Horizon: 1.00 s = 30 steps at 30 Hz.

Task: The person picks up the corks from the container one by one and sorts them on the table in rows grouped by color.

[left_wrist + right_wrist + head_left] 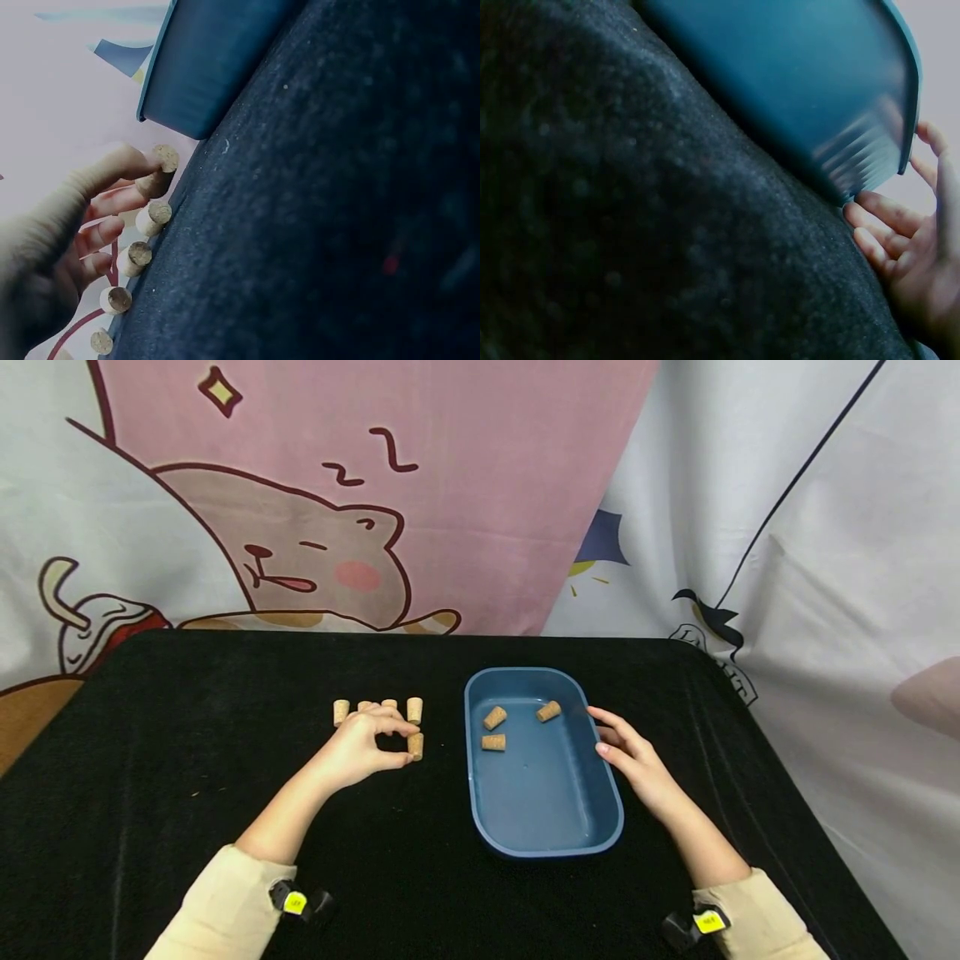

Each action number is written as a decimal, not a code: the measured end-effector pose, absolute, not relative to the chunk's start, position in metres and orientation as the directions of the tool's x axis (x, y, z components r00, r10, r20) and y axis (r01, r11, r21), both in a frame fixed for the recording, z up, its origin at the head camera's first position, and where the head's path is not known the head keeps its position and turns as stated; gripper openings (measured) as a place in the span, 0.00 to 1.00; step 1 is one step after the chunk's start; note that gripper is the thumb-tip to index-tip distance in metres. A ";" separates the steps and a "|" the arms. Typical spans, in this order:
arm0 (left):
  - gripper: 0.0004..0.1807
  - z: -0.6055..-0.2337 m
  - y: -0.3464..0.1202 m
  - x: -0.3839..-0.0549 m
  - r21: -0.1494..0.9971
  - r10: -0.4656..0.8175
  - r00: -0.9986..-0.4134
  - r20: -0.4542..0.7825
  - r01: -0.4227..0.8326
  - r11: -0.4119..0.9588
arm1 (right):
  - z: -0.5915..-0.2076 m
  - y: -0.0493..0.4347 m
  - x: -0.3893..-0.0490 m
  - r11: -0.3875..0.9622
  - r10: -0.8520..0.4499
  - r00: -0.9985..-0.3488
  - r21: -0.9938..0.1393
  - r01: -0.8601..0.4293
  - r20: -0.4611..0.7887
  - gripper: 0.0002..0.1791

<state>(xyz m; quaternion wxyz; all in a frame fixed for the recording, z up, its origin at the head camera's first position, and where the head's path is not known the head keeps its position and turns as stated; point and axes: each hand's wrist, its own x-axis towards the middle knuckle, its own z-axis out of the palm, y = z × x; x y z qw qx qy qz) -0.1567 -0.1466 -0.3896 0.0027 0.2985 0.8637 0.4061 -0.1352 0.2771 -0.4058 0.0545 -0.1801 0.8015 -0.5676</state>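
Note:
My left hand [363,745] pinches a cork [416,746] between thumb and index finger, left of the blue plastic bin [540,793]. In the left wrist view the pinched cork [166,157] shows at the fingertips, and several other corks [135,259] line up below it. From the head, several pale corks, such as the upright cork [415,710], stand in a row behind that hand, partly covered by it. My right hand [637,762] touches the bin's right side, its fingertips against the rim and outer wall. Three corks, one being this cork [493,742], lie inside the bin.
A black cloth [225,827] covers the table. Behind its far edge hangs a printed curtain [487,510] with a cartoon bear. Something pinkish and rounded [930,693] shows at the far right edge of the head view.

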 end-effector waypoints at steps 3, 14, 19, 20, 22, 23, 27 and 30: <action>0.16 -0.391 -0.147 -0.157 0.707 0.520 -0.824 0.224 0.505 0.496 | -0.406 0.277 -0.135 0.289 -0.351 -0.928 -0.929 -0.232 0.122 0.28; 0.15 -0.396 -0.148 -0.158 0.666 0.510 -0.834 0.210 0.504 0.550 | -0.406 0.277 -0.135 0.297 -0.351 -0.928 -0.925 -0.236 0.124 0.28; 0.16 -0.395 -0.147 -0.158 0.646 0.507 -0.834 0.218 0.512 0.566 | -0.406 0.278 -0.135 0.297 -0.351 -0.929 -0.926 -0.232 0.120 0.28; 0.16 -0.395 -0.148 -0.158 0.633 0.508 -0.833 0.220 0.518 0.575 | -0.406 0.278 -0.135 0.294 -0.352 -0.928 -0.928 -0.230 0.118 0.28; 0.18 -0.394 -0.148 -0.158 0.614 0.511 -0.830 0.224 0.527 0.588 | -0.406 0.278 -0.135 0.290 -0.353 -0.928 -0.930 -0.226 0.115 0.28; 0.18 -0.393 -0.149 -0.158 0.607 0.510 -0.830 0.225 0.529 0.593 | -0.406 0.278 -0.135 0.288 -0.354 -0.928 -0.931 -0.224 0.113 0.28; 0.21 -0.384 -0.149 -0.157 0.624 0.507 -0.830 0.232 0.527 0.577 | -0.407 0.278 -0.136 0.280 -0.355 -0.928 -0.934 -0.222 0.114 0.28; 0.21 -0.376 -0.145 -0.155 0.642 0.508 -0.823 0.254 0.536 0.548 | -0.407 0.277 -0.136 0.275 -0.356 -0.926 -0.932 -0.236 0.129 0.28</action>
